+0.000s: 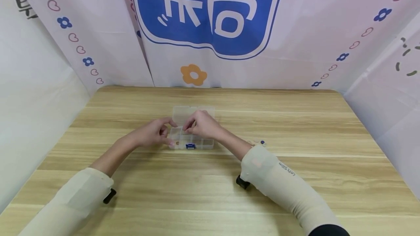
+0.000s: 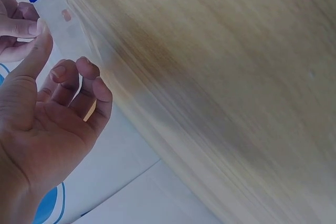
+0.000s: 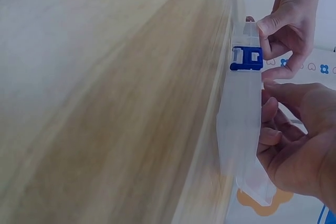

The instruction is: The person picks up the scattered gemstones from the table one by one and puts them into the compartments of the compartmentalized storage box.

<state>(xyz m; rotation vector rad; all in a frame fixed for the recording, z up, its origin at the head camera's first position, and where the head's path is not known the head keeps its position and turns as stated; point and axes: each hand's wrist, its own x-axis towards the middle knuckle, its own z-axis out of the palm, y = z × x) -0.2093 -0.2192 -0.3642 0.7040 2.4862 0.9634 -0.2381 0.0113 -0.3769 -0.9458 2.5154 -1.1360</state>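
A clear plastic compartment box [image 1: 207, 144] stands on the table with its lid [image 1: 178, 114] open toward the back and a blue latch [image 1: 190, 146] at the front. My left hand [image 1: 153, 132] grips the box's left end, thumb at the front corner and index finger at the back edge. Over the compartments, my right hand [image 1: 204, 125] has thumb and index finger brought together; I cannot tell whether something small is between them. A small brown piece [image 1: 177, 142] lies in the front left compartment. In the right wrist view, both hands are close together above the box wall [image 3: 239, 124].
Several small round pieces, one of them a dark blue piece [image 1: 262, 142], lie on the wooden table [image 1: 197, 192] beside the right forearm. Printed white cloth [image 1: 295, 68] hangs behind the table's back edge and along both sides.
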